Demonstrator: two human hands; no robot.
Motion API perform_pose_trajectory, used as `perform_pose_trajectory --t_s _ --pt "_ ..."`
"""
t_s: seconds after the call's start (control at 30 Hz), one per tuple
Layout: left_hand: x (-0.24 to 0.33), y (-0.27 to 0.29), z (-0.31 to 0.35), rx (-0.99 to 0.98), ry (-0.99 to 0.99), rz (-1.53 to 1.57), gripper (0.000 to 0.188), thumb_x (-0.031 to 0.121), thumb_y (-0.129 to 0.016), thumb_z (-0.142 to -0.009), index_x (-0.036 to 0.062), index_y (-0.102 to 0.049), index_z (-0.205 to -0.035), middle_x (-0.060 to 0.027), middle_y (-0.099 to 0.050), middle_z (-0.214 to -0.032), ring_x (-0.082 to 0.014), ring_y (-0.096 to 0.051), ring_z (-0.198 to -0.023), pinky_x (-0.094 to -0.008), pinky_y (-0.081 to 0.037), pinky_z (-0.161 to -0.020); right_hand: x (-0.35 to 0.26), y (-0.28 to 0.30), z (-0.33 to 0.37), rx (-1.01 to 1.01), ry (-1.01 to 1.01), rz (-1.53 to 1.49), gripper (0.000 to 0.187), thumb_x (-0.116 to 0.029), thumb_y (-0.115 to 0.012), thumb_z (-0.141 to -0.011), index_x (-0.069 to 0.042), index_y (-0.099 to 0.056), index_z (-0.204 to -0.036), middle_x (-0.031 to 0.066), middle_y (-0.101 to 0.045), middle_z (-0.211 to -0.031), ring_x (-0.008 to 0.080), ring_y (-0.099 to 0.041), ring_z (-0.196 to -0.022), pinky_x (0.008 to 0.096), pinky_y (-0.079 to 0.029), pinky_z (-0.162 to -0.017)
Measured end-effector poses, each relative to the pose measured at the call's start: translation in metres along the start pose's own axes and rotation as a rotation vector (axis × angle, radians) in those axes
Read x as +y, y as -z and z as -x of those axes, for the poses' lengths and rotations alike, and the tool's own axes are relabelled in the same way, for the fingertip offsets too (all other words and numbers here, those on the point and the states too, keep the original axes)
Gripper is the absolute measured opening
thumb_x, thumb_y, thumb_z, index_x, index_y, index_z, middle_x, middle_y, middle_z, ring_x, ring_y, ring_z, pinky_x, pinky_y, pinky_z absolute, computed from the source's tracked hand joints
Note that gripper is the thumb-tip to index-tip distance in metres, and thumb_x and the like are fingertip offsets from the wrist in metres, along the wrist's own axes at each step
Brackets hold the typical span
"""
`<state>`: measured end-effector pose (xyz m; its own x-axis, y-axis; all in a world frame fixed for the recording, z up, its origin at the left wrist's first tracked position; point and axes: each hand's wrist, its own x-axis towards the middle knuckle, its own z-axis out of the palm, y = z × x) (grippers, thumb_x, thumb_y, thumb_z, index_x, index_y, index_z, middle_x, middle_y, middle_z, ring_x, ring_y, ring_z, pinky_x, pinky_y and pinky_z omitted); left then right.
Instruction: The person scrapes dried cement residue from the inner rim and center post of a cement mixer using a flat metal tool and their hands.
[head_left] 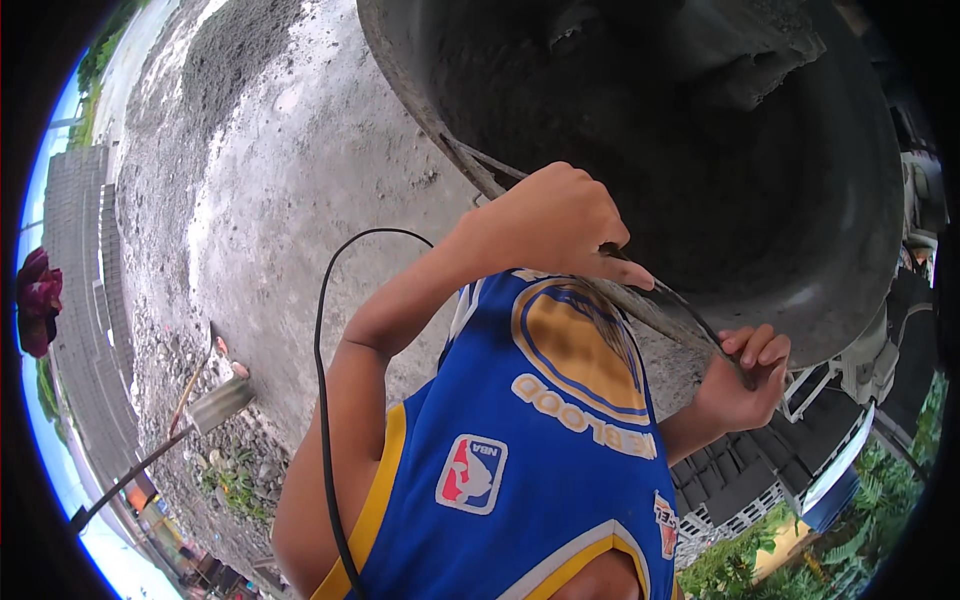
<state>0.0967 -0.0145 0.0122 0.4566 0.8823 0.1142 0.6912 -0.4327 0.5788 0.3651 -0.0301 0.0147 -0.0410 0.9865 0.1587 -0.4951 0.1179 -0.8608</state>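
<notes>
My left hand (562,222) is closed round a long, thin, dark rod (698,318) at the mouth of a large grey drum (440,125) that looks like a concrete mixer. From this hand the rod slants down and right to my right hand (745,378). There my fingers curl about its end, with the thumb side partly hidden. A thin grey strip (490,160) shows on the far side of my left hand along the drum's rim; I cannot tell whether it belongs to the rod. The drum's inside is dark, with rough grey material stuck to its wall.
Grey concrete ground (320,150) lies left of the drum, with a dark heap of sand or gravel (235,60) beyond it. A long-handled tool (190,390) lies on gravel at the left. A black cable (322,350) loops beside my left arm. Green plants (850,545) stand at lower right.
</notes>
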Motion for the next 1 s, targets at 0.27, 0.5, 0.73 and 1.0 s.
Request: perform_pose_trajectory --t_s 0.27,0.5,0.73,1.0 --pt "-0.043 0.013 0.018 0.006 0.157 -0.085 0.062 0.064 -0.060 -0.074 0.0029 -0.067 -0.062 -0.0095 -0.060 -0.058 -0.0247 -0.059 -0.056 -0.0327 -0.046 -0.053 0.015 -0.052 -0.021 -0.252 -0.224 0.496 0.022 -0.018 -0.047 -0.090 0.002 -0.054 -0.084 0.0100 -0.056 -0.074 0.0151 -0.055 -0.063 0.0305 -0.046 -0.063" --pt "-0.016 0.000 0.010 0.005 0.066 0.001 0.064 0.063 -0.060 -0.074 0.0022 -0.063 -0.055 -0.0106 -0.054 -0.047 -0.0264 -0.054 -0.046 -0.0303 -0.044 -0.048 -0.037 -0.019 -0.025 -0.508 -0.577 0.919 0.027 -0.012 -0.061 -0.084 0.001 -0.061 -0.108 -0.0007 -0.049 -0.057 0.0034 -0.042 -0.053 0.0196 -0.031 -0.047" --pt "-0.022 0.001 0.005 0.057 0.024 0.018 0.056 0.055 -0.064 -0.075 0.0051 -0.056 -0.051 -0.0079 -0.052 -0.051 -0.0264 -0.055 -0.051 -0.0329 -0.042 -0.047 -0.028 -0.025 -0.039 -0.585 -0.524 0.999 0.027 -0.017 -0.067 -0.079 0.002 -0.065 -0.098 -0.0043 -0.044 -0.057 0.0030 -0.033 -0.053 0.0218 -0.022 -0.047" --pt "-0.038 0.007 0.007 0.103 0.037 -0.064 0.054 0.051 -0.068 -0.073 0.0049 -0.055 -0.050 -0.0070 -0.048 -0.047 -0.0259 -0.052 -0.047 -0.0324 -0.038 -0.044 -0.013 -0.037 -0.042 -0.480 -0.501 0.920 0.025 -0.015 -0.064 -0.083 0.004 -0.065 -0.099 0.0068 -0.065 -0.075 0.0063 -0.053 -0.071 0.0203 -0.041 -0.065"
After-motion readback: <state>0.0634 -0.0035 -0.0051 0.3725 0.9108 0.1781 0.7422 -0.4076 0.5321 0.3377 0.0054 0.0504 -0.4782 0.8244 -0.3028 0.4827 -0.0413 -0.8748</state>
